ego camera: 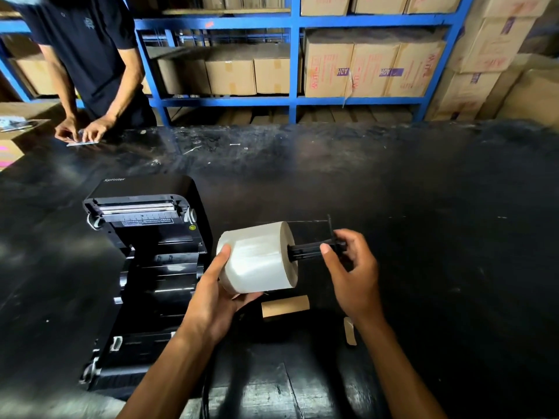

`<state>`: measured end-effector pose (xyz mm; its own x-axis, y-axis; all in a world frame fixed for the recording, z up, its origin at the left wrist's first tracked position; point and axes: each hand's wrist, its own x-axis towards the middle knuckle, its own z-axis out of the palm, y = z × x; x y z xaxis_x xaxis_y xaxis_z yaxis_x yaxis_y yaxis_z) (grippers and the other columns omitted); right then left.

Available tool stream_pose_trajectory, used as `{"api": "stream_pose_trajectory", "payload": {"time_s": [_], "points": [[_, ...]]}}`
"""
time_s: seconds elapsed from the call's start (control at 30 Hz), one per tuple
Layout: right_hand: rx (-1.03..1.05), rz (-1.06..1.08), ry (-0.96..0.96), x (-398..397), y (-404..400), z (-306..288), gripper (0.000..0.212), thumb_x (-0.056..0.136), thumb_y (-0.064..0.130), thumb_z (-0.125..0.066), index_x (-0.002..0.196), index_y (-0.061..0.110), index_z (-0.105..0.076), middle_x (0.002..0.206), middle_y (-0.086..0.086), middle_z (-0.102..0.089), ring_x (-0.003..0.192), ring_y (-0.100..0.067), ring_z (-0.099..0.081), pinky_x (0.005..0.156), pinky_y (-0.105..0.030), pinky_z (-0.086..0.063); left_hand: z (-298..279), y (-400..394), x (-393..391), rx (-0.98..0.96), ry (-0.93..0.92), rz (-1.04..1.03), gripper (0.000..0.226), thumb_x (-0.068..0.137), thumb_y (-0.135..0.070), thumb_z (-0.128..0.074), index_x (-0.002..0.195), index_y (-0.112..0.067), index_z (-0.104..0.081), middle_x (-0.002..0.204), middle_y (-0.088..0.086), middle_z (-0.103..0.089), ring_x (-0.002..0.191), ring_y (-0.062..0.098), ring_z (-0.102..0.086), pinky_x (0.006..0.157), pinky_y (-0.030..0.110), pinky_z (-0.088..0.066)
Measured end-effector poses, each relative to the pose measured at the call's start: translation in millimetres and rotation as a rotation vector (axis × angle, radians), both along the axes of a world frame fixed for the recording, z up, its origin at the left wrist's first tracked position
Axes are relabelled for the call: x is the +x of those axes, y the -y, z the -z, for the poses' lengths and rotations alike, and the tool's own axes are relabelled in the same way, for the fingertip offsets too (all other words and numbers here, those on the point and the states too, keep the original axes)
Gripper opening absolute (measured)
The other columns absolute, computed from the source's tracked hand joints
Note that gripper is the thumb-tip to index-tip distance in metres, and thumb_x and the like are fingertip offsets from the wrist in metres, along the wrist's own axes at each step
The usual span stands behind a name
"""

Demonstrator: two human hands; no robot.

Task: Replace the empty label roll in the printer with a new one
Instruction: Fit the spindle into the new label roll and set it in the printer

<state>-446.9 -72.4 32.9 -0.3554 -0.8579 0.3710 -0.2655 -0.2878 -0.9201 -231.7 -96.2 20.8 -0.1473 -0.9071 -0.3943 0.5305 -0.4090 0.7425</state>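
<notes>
A full white label roll is held above the black table, cupped from below and the left by my left hand. A black spindle sticks out of the roll's right end, and my right hand pinches its outer end, where a thin black flange stands upright. The black label printer sits to the left with its lid swung open and its roll bay bare. An empty brown cardboard core lies on the table just below the roll.
A small brown cardboard scrap lies by my right forearm. Another person stands at the table's far left, hands on a small white slip. Blue shelving with cardboard boxes lines the back. An open box sits at the left edge.
</notes>
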Motion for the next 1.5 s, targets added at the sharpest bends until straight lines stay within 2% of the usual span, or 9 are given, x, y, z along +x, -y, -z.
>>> {"api": "stream_pose_trajectory", "payload": {"time_s": [0.13, 0.33, 0.43, 0.57, 0.77, 1.1, 1.23, 1.37, 1.5], "points": [[0.058, -0.115, 0.031, 29, -3, 11, 0.029, 0.09, 0.011, -0.062, 0.102, 0.037, -0.058, 0.101, 0.017, -0.065, 0.093, 0.008, -0.062, 0.076, -0.003, -0.044, -8, -4, -8, -0.034, 0.107, -0.002, 0.028, 0.063, -0.051, -0.071, 0.082, -0.031, -0.078, 0.092, -0.002, -0.079, 0.094, 0.021, -0.071, 0.075, 0.043, -0.058], [0.256, -0.149, 0.13, 42, -2, 13, 0.042, 0.094, 0.037, -0.051, 0.135, 0.038, -0.042, 0.126, 0.016, -0.049, 0.109, 0.006, -0.052, 0.077, 0.0, -0.043, -14, -11, -13, -0.014, 0.2, -0.026, 0.035, 0.079, -0.048, -0.064, 0.106, -0.026, -0.069, 0.119, 0.007, -0.07, 0.107, 0.026, -0.066, 0.081, 0.046, -0.058], [0.326, -0.217, 0.133, 50, -3, 15, 0.057, 0.09, 0.048, -0.05, 0.143, 0.041, -0.029, 0.139, 0.014, -0.042, 0.121, -0.001, -0.048, 0.09, -0.009, -0.04, -19, -16, -18, -0.035, 0.203, -0.037, 0.051, 0.063, -0.053, -0.073, 0.105, -0.024, -0.068, 0.115, 0.008, -0.07, 0.107, 0.027, -0.066, 0.067, 0.04, -0.061], [0.336, -0.153, 0.137, 54, -6, 17, 0.059, 0.09, 0.044, -0.054, 0.143, 0.044, -0.028, 0.136, 0.017, -0.041, 0.119, 0.001, -0.045, 0.079, 0.003, -0.038, -23, -19, -24, -0.055, 0.208, -0.057, 0.06, 0.046, -0.056, -0.075, 0.097, -0.024, -0.07, 0.1, 0.002, -0.073, 0.09, 0.019, -0.071, 0.056, 0.032, -0.058], [0.392, -0.15, 0.193, 49, -4, 22, 0.065, 0.086, 0.054, -0.053, 0.144, 0.045, -0.024, 0.139, 0.007, -0.047, 0.122, -0.012, -0.051, 0.104, -0.04, -0.045, -21, -13, -32, -0.069, 0.311, 0.005, 0.035, 0.074, -0.046, -0.071, 0.103, -0.026, -0.066, 0.106, 0.003, -0.072, 0.101, 0.021, -0.067, 0.066, 0.038, -0.062], [0.478, -0.054, 0.806, 5, 12, 21, 0.038, 0.09, 0.05, -0.048, 0.119, 0.029, -0.06, 0.114, -0.006, -0.071, 0.103, -0.026, -0.066, 0.088, -0.05, -0.054, -6, 54, -23, -0.07, 0.424, 0.326, 0.043, 0.093, -0.058, -0.036, 0.105, -0.032, -0.067, 0.102, 0.012, -0.076, 0.09, 0.024, -0.073, 0.066, 0.035, -0.058], [0.484, 0.0, 0.871, -12, 7, 26, 0.035, 0.088, 0.052, -0.051, 0.111, 0.029, -0.063, 0.108, -0.004, -0.072, 0.098, -0.023, -0.067, 0.076, -0.043, -0.055, 51, 73, -26, -0.238, 1.008, 0.334, 0.024, 0.094, -0.028, -0.056, 0.104, -0.013, -0.071, 0.108, 0.018, -0.071, 0.096, 0.027, -0.069, 0.083, 0.038, -0.053], [0.501, 0.045, 0.864, -20, 0, 30, 0.033, 0.089, 0.052, -0.051, 0.111, 0.03, -0.063, 0.104, -0.003, -0.073, 0.094, -0.022, -0.069, 0.068, -0.039, -0.057, 90, 88, -22, -0.582, 1.653, 0.794, 0.04, 0.087, -0.028, -0.063, 0.126, -0.021, -0.058, 0.128, 0.01, -0.058, 0.122, 0.029, -0.051, 0.096, 0.038, -0.047], [0.51, 0.04, 0.849, -24, -6, 35, 0.038, 0.088, 0.052, -0.05, 0.116, 0.029, -0.061, 0.102, 0.0, -0.076, 0.091, -0.02, -0.071, 0.066, -0.038, -0.057, 101, 100, -23, -0.793, 1.829, 0.873, 0.031, 0.084, -0.034, -0.066, 0.113, -0.022, -0.063, 0.121, 0.006, -0.056, 0.117, 0.026, -0.05, 0.093, 0.036, -0.043]]}}
